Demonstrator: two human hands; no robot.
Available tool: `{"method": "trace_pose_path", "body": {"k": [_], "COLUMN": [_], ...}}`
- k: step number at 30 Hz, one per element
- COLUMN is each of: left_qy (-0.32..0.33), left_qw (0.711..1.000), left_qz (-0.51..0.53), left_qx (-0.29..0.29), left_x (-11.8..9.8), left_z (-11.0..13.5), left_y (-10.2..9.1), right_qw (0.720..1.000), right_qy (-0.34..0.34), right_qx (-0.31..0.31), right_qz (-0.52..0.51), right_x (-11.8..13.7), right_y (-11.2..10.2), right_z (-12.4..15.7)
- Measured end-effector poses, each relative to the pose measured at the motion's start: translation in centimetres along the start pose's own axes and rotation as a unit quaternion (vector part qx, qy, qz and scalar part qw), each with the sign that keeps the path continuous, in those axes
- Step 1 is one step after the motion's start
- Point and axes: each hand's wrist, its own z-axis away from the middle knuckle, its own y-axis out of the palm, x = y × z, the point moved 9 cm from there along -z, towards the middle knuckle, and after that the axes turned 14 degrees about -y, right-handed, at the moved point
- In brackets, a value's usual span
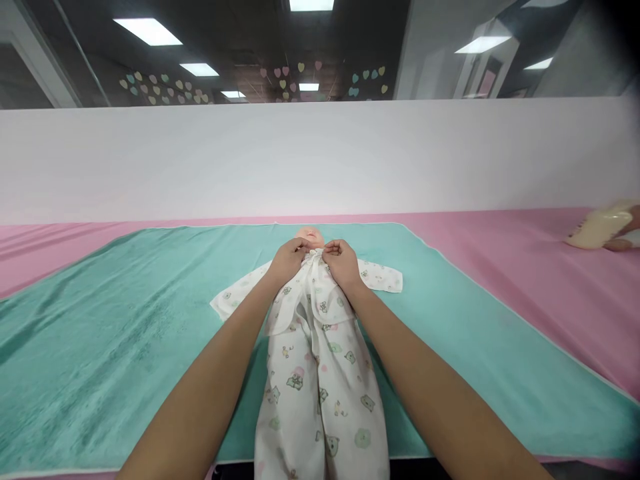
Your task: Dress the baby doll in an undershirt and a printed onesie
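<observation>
A baby doll [311,235] lies on its back, its head at the far side. It wears a white baby top [325,303] printed with small animals, and white printed trousers [345,393] stretch toward me. At the neckline, my left hand [291,257] pinches the collar's left side. Across from it, my right hand [342,259] has its fingers closed on the collar's right side. Between the fingertips the cloth is gathered, with what looks like a small tie or knot. Both sleeves spread out sideways. My hands partly cover the doll's chin and shoulders.
A teal towel [150,320] lies under the doll on a pink cloth [500,253]. At the far right, another person's hand [633,227] is by a baby bottle [597,227] of pale liquid. A white wall [250,160] with dark glass above stands behind.
</observation>
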Motion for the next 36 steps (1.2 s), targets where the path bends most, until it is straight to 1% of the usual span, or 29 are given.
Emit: {"method": "trace_pose_path", "body": {"k": [2,3,4,6,7,8,9,11,14,16,18,20,23,25,27,29,31,33,34,36], "left_qy": [0.001,-0.002,-0.005,-0.011,-0.01,-0.008,-0.006,-0.003,-0.013,-0.027,-0.04,-0.047,-0.037,-0.022,-0.014,-0.019,-0.025,-0.023,-0.021,-0.025], "left_qw": [1.0,1.0,1.0,0.999,0.999,0.999,0.999,0.998,0.996,0.994,0.993,0.992,0.994,0.995,0.996,0.998,1.0,0.998,0.997,0.996], "left_qz": [0.009,0.015,0.02,0.029,0.033,0.036,0.036,0.023,-0.012,-0.02,-0.018,-0.026,-0.06,-0.071,-0.068,-0.047,-0.007,0.037,0.053,0.072], "left_qx": [-0.007,-0.012,-0.017,-0.016,-0.005,0.009,0.024,0.053,0.084,0.1,0.112,0.112,0.088,0.066,0.05,0.031,-0.002,-0.038,-0.048,-0.042], "left_x": [-0.1,-0.1,-0.1,-0.2,-0.4,-0.6,-0.8,-1.2,-1.3,-1.3,-1.1,-1.0,-0.9,-1.0,-1.0,-0.8,-0.6,-0.6,-0.7,-0.8], "left_z": [0.1,0.3,0.5,1.1,1.5,2.0,2.5,3.5,4.6,5.0,5.1,5.0,4.8,4.7,4.7,4.6,4.5,4.4,4.4,4.4], "left_y": [-0.2,-0.4,-0.6,-1.0,-1.0,-1.0,-1.1,-1.1,-1.4,-1.5,-1.5,-1.5,-1.4,-1.4,-1.2,-1.2,-1.6,-2.2,-2.3,-2.2], "right_qw": [1.0,1.0,0.998,0.987,0.979,0.971,0.965,0.955,0.933,0.915,0.9,0.895,0.908,0.922,0.94,0.959,0.977,0.99,0.994,0.997], "right_qy": [-0.001,-0.013,-0.039,-0.116,-0.153,-0.177,-0.185,-0.159,-0.086,-0.053,-0.042,-0.039,-0.035,-0.053,-0.074,-0.082,-0.069,-0.042,-0.027,0.0], "right_qx": [-0.001,-0.006,-0.011,-0.008,0.005,0.03,0.063,0.127,0.192,0.222,0.243,0.249,0.239,0.221,0.191,0.149,0.113,0.091,0.085,0.08], "right_qz": [0.011,0.027,0.052,0.112,0.138,0.158,0.175,0.216,0.292,0.332,0.359,0.368,0.344,0.313,0.274,0.227,0.169,0.101,0.068,0.02], "right_x": [0.3,0.9,1.8,4.6,6.1,7.3,8.2,8.8,8.4,7.9,7.5,7.1,6.4,6.3,6.5,6.6,6.3,5.7,5.3,4.5], "right_y": [-0.1,-0.3,-0.5,-0.8,-0.8,-0.5,0.0,0.7,1.5,2.0,2.5,2.6,2.2,1.8,1.3,0.6,0.0,-0.3,-0.4,-0.3], "right_z": [0.1,0.2,0.3,1.0,1.6,2.2,2.9,4.0,4.6,4.4,3.9,3.4,3.0,2.9,2.9,2.9,3.1,3.2,3.3,3.4]}}
